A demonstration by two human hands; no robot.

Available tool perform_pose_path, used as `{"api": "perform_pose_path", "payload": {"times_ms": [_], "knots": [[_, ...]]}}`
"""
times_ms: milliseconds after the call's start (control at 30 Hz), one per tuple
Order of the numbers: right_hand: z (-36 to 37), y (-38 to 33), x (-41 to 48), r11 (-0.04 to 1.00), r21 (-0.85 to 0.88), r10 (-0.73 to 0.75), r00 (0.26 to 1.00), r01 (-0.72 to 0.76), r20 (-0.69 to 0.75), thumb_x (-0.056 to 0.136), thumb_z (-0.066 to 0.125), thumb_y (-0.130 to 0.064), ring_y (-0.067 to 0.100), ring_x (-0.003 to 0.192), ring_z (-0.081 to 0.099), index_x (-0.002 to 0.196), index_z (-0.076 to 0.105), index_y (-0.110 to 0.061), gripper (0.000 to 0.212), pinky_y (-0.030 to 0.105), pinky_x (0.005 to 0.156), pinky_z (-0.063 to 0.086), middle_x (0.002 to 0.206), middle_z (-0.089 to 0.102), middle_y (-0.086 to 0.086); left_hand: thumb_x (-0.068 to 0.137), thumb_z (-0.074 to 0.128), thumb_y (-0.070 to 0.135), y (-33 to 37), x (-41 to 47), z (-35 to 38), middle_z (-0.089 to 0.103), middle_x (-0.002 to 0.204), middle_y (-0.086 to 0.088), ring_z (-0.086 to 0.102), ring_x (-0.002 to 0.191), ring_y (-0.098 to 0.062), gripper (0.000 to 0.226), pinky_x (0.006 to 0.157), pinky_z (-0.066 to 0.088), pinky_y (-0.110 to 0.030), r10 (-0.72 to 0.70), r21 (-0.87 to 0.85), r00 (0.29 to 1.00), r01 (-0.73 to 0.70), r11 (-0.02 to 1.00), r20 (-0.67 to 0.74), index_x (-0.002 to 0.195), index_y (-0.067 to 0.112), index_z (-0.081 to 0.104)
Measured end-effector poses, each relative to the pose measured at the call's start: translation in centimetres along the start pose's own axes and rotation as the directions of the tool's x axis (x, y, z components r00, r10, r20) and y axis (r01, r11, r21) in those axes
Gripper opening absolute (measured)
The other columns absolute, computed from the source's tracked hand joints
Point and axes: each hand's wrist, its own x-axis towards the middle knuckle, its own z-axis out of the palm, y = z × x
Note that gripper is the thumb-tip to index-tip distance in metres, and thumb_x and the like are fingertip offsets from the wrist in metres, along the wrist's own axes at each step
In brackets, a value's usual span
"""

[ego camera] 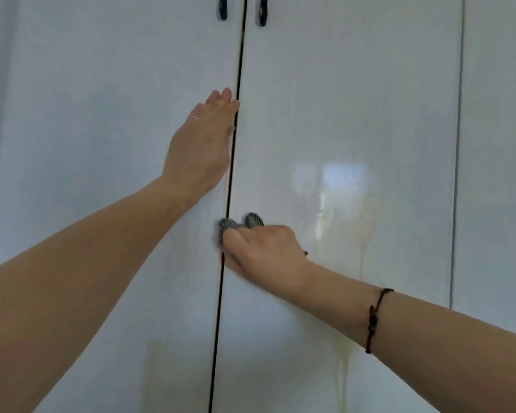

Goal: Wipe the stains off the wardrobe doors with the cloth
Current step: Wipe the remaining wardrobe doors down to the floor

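Two glossy white wardrobe doors fill the view, the left door [102, 144] and the right door [355, 99], split by a dark vertical gap. My left hand [201, 144] lies flat with straight fingers on the left door, beside the gap. My right hand [265, 253] presses a grey patterned cloth [242, 223] against the right door at its left edge; most of the cloth is hidden under the hand. Pale yellowish streaks [362, 248] run down the right door to the right of that hand.
Two black handles, the left handle [223, 8] and the right handle [262, 11], hang at the top on either side of the gap. A further white panel [495, 144] stands at the far right behind a thin seam.
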Motion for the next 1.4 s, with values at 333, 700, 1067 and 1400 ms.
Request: {"api": "perform_pose_path", "payload": {"times_ms": [333,700,1067,1400], "knots": [[-7.2,15.1,6.5,0.729,-0.247,0.568,0.765,-0.638,-0.303,0.1,0.039,-0.035,0.038,0.067,0.059,0.097,0.054,-0.017,0.024,0.035,0.058,0.029,0.067,0.049,0.003,0.101,0.025,0.035,3.2,-0.9,1.7,0.009,0.166,-0.014,0.005,0.153,-0.034,0.065,0.125,0.009,-0.048,-0.123,0.18,0.99,0.11,0.978,0.064,0.157,0.004,0.015],[-5.0,10.6,-1.2,0.928,-0.3,0.163,0.966,-0.219,-0.2,0.096,0.06,-0.032,0.034,0.042,0.053,0.074,0.054,-0.016,0.028,0.03,0.041,0.037,0.053,0.051,0.007,0.104,0.02,0.04,4.6,-0.6,2.5,0.008,0.165,-0.019,0.005,0.153,-0.037,0.067,0.125,0.008,-0.049,-0.194,0.245,0.98,0.182,0.952,0.03,0.157,0.0,0.012],[-5.4,8.6,-8.8,0.937,-0.241,0.213,0.961,-0.253,-0.179,0.084,0.066,-0.021,0.024,0.044,0.044,0.063,0.04,-0.02,0.033,0.026,0.044,0.026,0.052,0.041,-0.002,0.108,0.017,0.032,4.9,-0.9,3.3,0.011,0.164,-0.023,0.01,0.152,-0.04,0.059,0.124,0.012,-0.05,-0.169,0.298,0.985,0.168,0.94,-0.024,0.156,-0.003,0.013],[-11.3,20.7,0.5,0.651,-0.278,0.619,0.706,-0.707,-0.344,0.094,0.042,-0.028,0.037,0.062,0.055,0.087,0.044,-0.018,0.013,0.032,0.057,0.027,0.065,0.051,0.006,0.108,0.018,0.027,5.5,-1.7,3.7,0.016,0.163,-0.023,0.013,0.152,-0.038,0.056,0.124,0.014,-0.049,-0.153,0.233,0.987,0.161,0.959,-0.051,0.155,-0.003,0.018]]}}
